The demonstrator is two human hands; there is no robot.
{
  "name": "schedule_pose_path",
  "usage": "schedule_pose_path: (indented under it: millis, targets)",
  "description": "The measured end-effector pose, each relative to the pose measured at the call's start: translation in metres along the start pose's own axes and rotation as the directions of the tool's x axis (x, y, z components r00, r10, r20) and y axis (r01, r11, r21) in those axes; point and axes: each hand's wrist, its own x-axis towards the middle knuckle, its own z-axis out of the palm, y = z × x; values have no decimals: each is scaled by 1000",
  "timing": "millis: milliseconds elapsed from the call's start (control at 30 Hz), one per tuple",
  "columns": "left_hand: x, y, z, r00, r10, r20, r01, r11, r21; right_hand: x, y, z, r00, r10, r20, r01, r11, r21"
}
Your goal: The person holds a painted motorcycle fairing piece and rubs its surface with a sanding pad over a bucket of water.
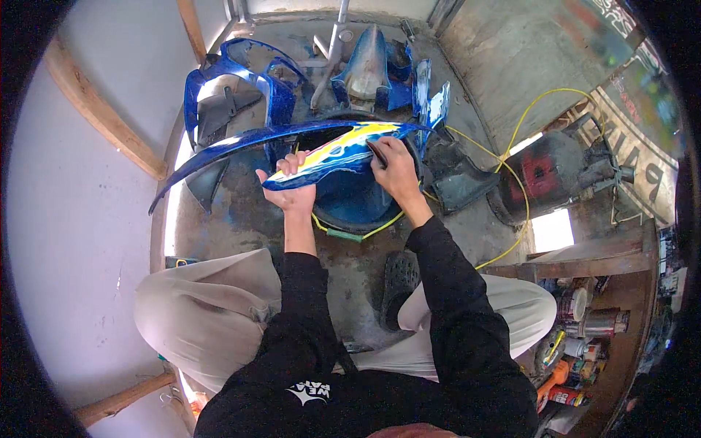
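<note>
A long, curved blue motorcycle fairing panel (241,140) with a yellow, white and red graphic stretches across the view. My left hand (290,188) grips its lower end, palm underneath and fingers curled over the edge. On the graphic's right part, my right hand (395,169) is closed round a small dark flat piece (377,152) whose exact kind I cannot make out. That piece lies against or just over the panel's surface. Below the panel stands a round black tub (337,221) with bluish contents and a green handle grip (344,235).
More blue fairing parts (280,102) lie on the concrete floor ahead, with a blue-and-grey piece (367,62) behind the tub. A dark compressor-like tank (544,177) and a yellow hose (523,191) are on the right. Cans fill a wooden shelf (631,292) at lower right.
</note>
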Motion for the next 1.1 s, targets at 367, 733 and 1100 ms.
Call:
schedule_pose_path:
  millis: [367,733,1100]
  targets:
    - [-1,-1,1,1000,0,12,0,1000,0,-20,-44,20,979,-200,37,193,970,145]
    - [0,3,1,999,15,-31,-16,1000,-20,-20,-68,37,996,-85,-34,90,978,189]
    - [-1,0,1,1000,-11,-19,10,1000,-26,-18,-64,40,987,15,-157,-2,997,82]
